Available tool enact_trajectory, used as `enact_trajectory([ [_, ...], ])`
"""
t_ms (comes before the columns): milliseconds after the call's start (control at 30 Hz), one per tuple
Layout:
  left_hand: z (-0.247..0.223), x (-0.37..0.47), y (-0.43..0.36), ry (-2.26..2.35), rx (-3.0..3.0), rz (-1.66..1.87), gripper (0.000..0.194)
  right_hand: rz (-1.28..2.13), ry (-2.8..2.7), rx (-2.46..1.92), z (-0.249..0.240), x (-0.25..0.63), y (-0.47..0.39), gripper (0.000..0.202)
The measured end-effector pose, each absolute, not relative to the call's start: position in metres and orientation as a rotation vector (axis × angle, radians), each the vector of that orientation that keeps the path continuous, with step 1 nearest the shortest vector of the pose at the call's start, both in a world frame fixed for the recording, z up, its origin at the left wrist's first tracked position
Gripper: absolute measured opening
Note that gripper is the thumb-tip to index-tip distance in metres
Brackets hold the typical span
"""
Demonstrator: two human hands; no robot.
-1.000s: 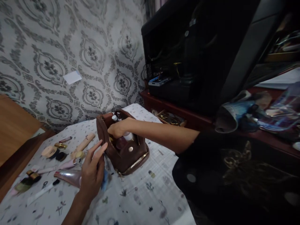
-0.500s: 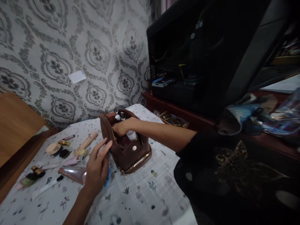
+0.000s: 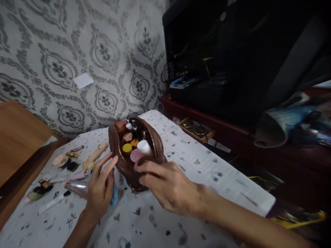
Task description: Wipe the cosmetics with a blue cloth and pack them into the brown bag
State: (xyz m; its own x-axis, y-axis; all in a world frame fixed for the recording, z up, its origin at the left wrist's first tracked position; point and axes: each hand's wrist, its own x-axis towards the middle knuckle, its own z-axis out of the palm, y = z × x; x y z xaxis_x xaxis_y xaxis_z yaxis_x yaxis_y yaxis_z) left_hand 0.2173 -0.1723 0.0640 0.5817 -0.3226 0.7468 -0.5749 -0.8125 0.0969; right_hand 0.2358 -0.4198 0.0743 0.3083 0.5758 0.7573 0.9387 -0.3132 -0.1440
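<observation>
A brown cosmetic bag (image 3: 160,145) stands unzipped on the cloth-covered table. Inside it I see a white-capped container (image 3: 144,146), a yellow lid (image 3: 127,148), a pink round item (image 3: 134,155) and a white-capped bottle (image 3: 129,126). My left hand (image 3: 101,184) has its fingers apart, fingertips at the bag's left side. My right hand (image 3: 172,186) is in front of the bag's opening, thumb and fingers pinched together. A dark reddish rounded edge shows at its fingertips; what it belongs to is hidden and blurred.
Left of the bag lie a beige tube (image 3: 97,154), a shiny pink tube (image 3: 77,188), a round compact (image 3: 61,161), a white stick (image 3: 54,203) and other cosmetics. A dark television (image 3: 219,51) stands at the right, above an open drawer (image 3: 196,130). Patterned wallpaper is behind.
My right hand has come out of the bag toward me and now pinches in front of the opening. The bag's contents show more. My left hand has shifted slightly left.
</observation>
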Motion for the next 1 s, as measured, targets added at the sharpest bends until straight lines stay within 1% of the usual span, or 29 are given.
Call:
enact_trajectory([
  [133,0.061,0.217,-0.172,-0.695,2.484,1.108,0.054,-0.821,-1.217,-2.066,0.034,0.224,-0.418,0.025],
  [333,0.057,0.218,-0.172,-0.667,2.496,1.136,0.050,-0.586,-1.355,-2.027,0.009,0.220,-0.410,0.026],
  [533,0.056,0.217,-0.173,-0.623,2.542,1.069,0.047,-0.370,-1.440,-1.994,0.000,0.222,-0.406,0.028],
  [700,0.054,0.213,-0.170,-0.594,2.573,0.972,0.052,-0.383,-1.476,-1.971,-0.005,0.223,-0.400,0.035],
  [800,0.048,0.211,-0.159,-0.531,2.557,0.937,0.053,-0.291,-1.498,-1.989,-0.002,0.220,-0.394,0.034],
  [1000,0.030,0.204,-0.110,-0.251,2.579,0.817,0.035,-0.145,-1.466,-2.002,0.010,0.213,-0.359,0.032],
])
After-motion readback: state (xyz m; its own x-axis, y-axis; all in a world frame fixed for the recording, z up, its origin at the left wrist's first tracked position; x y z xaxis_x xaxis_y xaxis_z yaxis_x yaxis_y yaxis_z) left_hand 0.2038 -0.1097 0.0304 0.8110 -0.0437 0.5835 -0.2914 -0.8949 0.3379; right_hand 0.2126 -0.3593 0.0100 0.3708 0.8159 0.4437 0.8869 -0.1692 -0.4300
